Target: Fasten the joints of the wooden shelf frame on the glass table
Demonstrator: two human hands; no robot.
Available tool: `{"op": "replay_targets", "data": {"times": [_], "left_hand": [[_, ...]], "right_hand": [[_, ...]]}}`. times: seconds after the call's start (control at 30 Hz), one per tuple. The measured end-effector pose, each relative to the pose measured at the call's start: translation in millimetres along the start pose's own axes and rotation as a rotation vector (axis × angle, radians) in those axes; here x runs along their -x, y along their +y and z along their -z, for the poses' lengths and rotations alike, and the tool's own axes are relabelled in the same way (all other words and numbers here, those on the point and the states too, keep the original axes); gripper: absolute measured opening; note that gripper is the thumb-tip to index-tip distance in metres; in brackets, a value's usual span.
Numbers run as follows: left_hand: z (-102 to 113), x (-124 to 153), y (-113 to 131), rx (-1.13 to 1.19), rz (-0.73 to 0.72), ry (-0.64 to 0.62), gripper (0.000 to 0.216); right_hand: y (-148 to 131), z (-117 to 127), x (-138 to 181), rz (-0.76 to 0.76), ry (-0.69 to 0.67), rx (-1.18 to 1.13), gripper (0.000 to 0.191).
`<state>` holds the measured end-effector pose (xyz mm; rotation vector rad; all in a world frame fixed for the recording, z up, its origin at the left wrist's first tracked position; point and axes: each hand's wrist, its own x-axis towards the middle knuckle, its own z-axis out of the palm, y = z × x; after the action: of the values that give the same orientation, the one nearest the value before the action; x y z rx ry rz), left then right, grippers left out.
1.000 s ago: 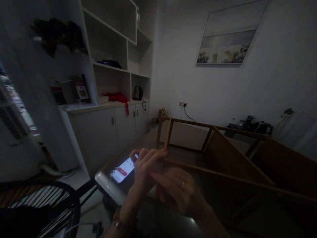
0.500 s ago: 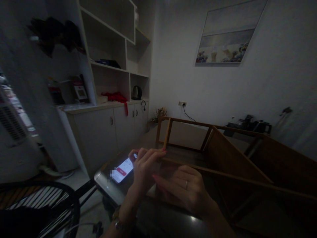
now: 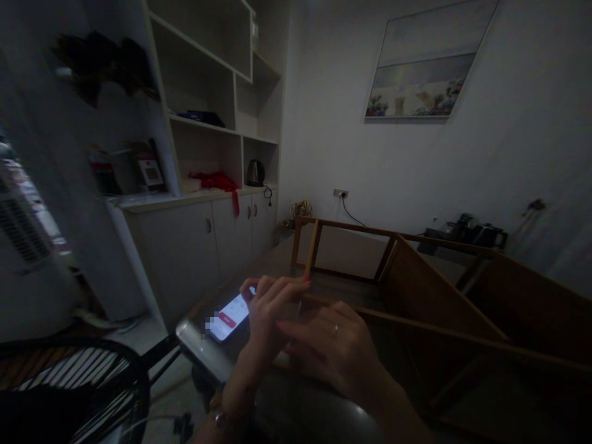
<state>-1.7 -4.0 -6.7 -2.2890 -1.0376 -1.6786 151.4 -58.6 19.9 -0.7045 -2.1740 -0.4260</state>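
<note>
Head view: left hand (image 3: pixel 272 305) half-curled, palm down, fingers spread, fingertips at near-left corner of the wooden rack (image 3: pixel 432 290); contact or grip can't be told. Right hand (image 3: pixel 340 348) partly closed, thumb and finger pointing at left palm; too dark to tell if anything's pinched. Rack lies on its side, beyond and right of both hands. Looks stiff, probably bulky and moderately heavy; best held by the rails, not the thin panels. Phone (image 3: pixel 234 317), screen lit, just left of left hand: likely slick, breakable, take by edges.
</note>
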Motion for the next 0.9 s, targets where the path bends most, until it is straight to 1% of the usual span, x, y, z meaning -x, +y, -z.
{"op": "replay_targets", "data": {"times": [0.2,0.3,0.43,0.53,0.63,0.73,0.9], "left_hand": [[-2.2,0.1,-1.7,-0.031,-0.035,0.044,0.027],[-4.5,-0.2,-1.4,-0.037,-0.036,0.075,0.032],[-4.5,0.1,0.2,-0.019,-0.019,0.054,0.032],[-1.8,0.3,1.8,0.006,-0.009,0.039,0.026],[1.1,0.2,2.8,0.021,-0.001,0.007,0.022],[2.3,0.0,3.2,0.022,0.007,-0.003,0.021],[3.1,0.2,3.6,0.023,0.043,-0.056,0.022]], "right_hand": [[-13.6,-3.6,-3.0,-0.053,0.174,0.087,0.013],[-17.1,-4.9,-2.6,-0.072,0.211,0.11,0.011],[-19.4,-7.0,-2.4,-0.103,0.258,0.107,0.008],[-18.0,-6.6,-3.9,-0.064,0.222,0.094,0.007],[-12.8,-3.3,-5.4,0.035,0.162,0.07,0.01],[-6.2,1.9,-5.4,0.11,0.132,0.08,0.014],[-0.9,5.2,-3.4,0.161,0.126,0.091,0.018]]}}
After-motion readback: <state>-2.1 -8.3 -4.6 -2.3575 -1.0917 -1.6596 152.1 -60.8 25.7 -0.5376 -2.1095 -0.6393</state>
